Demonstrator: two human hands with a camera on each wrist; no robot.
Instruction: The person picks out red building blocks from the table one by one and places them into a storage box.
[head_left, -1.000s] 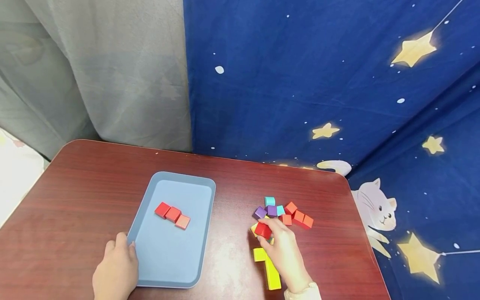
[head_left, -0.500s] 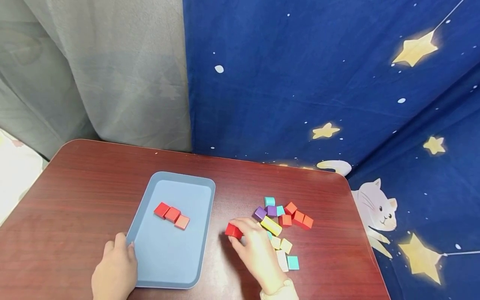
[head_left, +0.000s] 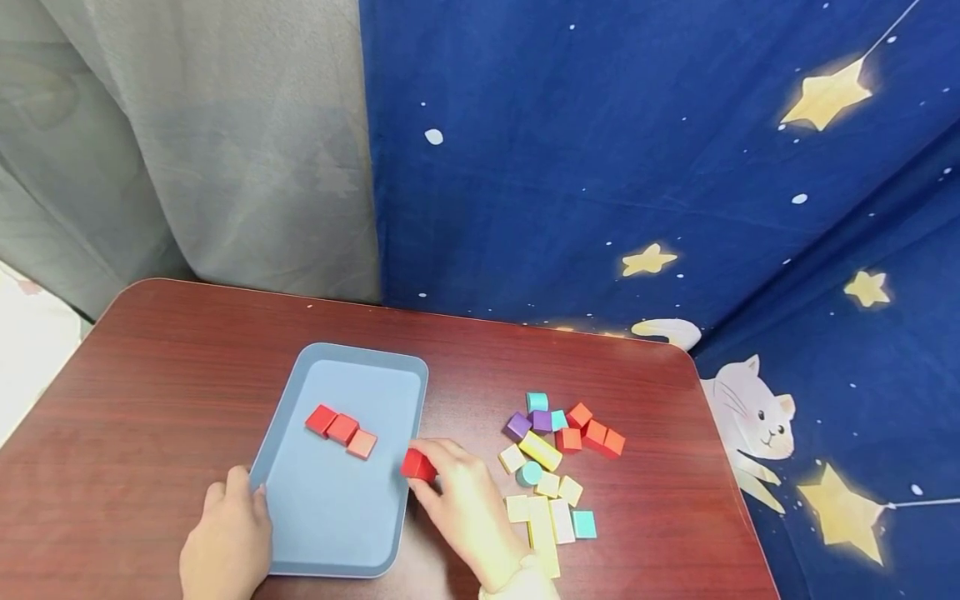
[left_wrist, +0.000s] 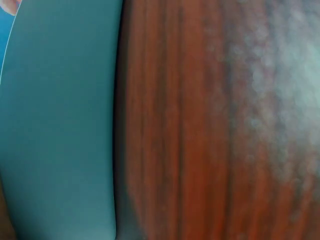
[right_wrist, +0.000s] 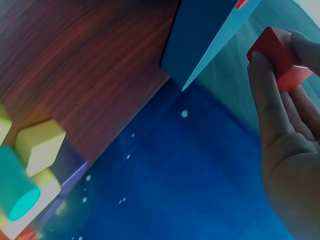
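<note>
My right hand (head_left: 468, 512) pinches a red cube (head_left: 417, 465) between thumb and fingers, over the right rim of a blue-grey tray (head_left: 333, 533). In the right wrist view the same red block (right_wrist: 272, 47) shows raised between the fingertips. My left hand (head_left: 227, 537) grips the tray's left rim; the left wrist view is mostly filled by the tray's outer wall (left_wrist: 60, 120). Inside the tray, three red blocks (head_left: 342, 429) lie in a slanting row near its middle.
Right of the tray lies a loose group of blocks: several red cubes (head_left: 595, 433), purple cubes (head_left: 517, 427), a yellow cylinder (head_left: 541, 451), a teal cylinder (head_left: 528, 474), and pale yellow blocks (head_left: 543, 533). The brown table (head_left: 180, 358) ends at a curtain (head_left: 480, 208) behind.
My right hand has carried the red cube leftward from the block group to the tray's right rim, uncovering blocks beneath. The left hand stays at the tray.
</note>
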